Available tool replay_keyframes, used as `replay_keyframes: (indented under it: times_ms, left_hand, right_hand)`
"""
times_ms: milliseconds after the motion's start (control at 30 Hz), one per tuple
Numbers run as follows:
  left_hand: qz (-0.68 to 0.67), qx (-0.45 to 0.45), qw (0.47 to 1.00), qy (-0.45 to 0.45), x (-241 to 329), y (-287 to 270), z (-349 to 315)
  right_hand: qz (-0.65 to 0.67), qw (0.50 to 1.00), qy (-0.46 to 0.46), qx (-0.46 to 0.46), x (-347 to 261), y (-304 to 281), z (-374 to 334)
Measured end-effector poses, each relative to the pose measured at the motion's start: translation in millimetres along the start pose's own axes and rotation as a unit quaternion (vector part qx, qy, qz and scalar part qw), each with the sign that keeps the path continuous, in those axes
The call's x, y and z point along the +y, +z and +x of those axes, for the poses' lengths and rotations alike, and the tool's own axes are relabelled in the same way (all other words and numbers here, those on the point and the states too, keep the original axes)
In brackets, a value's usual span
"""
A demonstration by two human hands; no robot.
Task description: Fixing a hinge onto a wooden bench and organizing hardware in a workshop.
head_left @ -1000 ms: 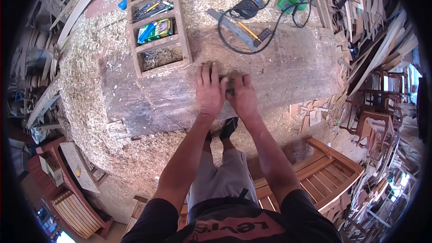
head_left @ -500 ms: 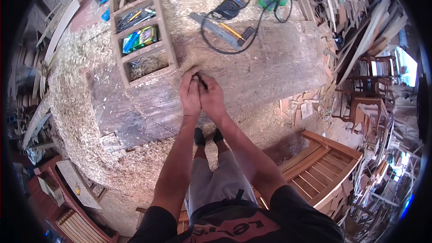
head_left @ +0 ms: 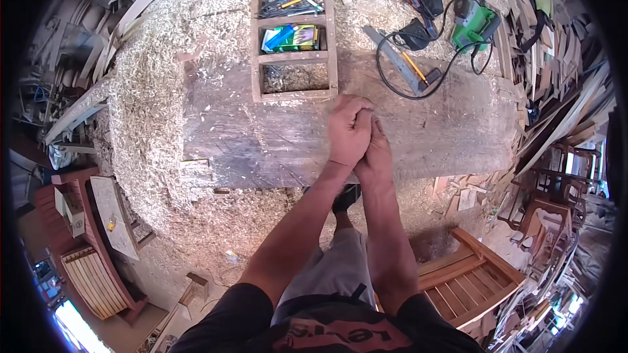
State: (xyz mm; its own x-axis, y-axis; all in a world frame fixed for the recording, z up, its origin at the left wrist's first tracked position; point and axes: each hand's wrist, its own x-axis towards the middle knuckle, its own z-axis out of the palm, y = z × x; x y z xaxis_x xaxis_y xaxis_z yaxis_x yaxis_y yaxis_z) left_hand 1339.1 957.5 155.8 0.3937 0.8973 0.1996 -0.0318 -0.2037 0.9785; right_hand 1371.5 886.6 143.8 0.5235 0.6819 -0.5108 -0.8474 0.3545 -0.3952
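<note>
My two hands meet over the near part of the worn wooden board (head_left: 281, 137), to the right of the divided wooden box's near corner. My left hand (head_left: 350, 132) is closed, its fingers curled over toward the right one. Pressed against it, my right hand (head_left: 378, 149) is also closed, with its thumb side showing. Whatever may lie between the palms is hidden. The wooden box (head_left: 296, 59) holds nails and a yellow pencil in one section, and a green carton with a blue item on it in another.
A metal square ruler (head_left: 396, 59) and a pencil (head_left: 413, 65) lie beyond my hands, ringed by a black cord. A green power tool (head_left: 474, 23) sits farther right. Wood shavings (head_left: 150, 124) cover the left side. A slatted wooden piece (head_left: 474, 281) stands near right, a reddish bench (head_left: 85, 242) near left.
The view has swung left, so the box, tools and board sit farther right in the picture. My hands stay together but have turned, the left now more over the right.
</note>
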Motion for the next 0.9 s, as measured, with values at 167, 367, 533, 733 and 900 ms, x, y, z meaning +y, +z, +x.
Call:
replay_keyframes:
  times_ms: [167,367,533,733,900]
  left_hand:
    - [0.043,0.005,0.999,0.007,43.9,-35.0,57.9]
    - [0.015,0.067,0.998,0.008,-18.3,-112.3,113.4]
    - [0.195,0.090,0.958,0.189,4.3,-99.0,74.5]
    - [0.402,-0.035,0.906,0.129,-23.2,-110.5,-69.2]
    - [0.508,-0.133,0.847,0.084,-36.8,-95.7,-77.2]
  right_hand:
    - [-0.046,0.995,-0.045,-0.079,12.4,65.9,13.7]
    - [-0.133,0.984,-0.101,-0.058,57.4,130.9,32.0]
    - [-0.555,0.749,-0.361,-0.029,29.8,57.6,-32.8]
    - [-0.873,0.377,-0.298,0.081,10.3,-76.2,-57.8]
    - [-0.860,0.378,-0.336,0.064,8.8,-40.1,1.0]
